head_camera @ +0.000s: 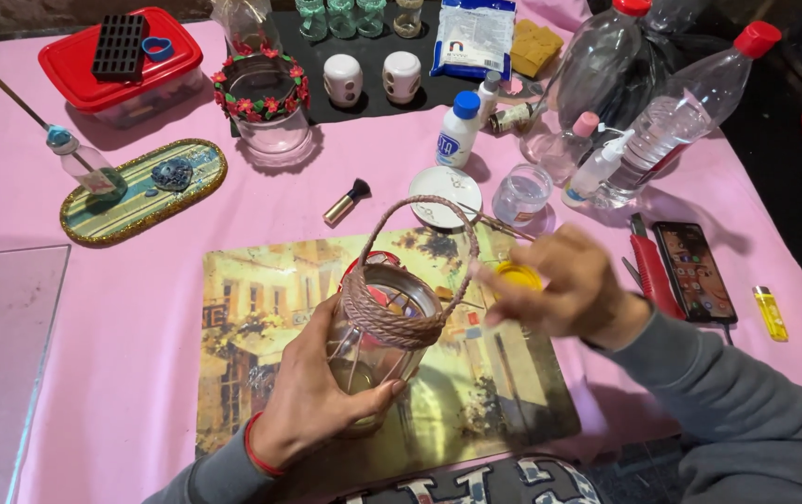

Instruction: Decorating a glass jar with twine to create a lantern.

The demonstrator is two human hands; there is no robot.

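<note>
Clear glass jar (373,359), neck wound with brown cord, stands nearly upright in the left hand (303,401), which is wrapped around its lower body. Its arched cord handle (417,207) rises toward the right hand (564,289), blurred, fingers pinched just right of the rim; contents indiscernible. Beneath both: glossy printed mat (252,327) on pink-clothed desk (140,308)

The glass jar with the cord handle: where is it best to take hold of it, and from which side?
Probably around the smooth glass body below the cord-wrapped neck, from the left side, as the left hand holds the glass jar. The jar is tilted and the thin cord handle arches above the mouth, so the handle seems less steady.
</note>
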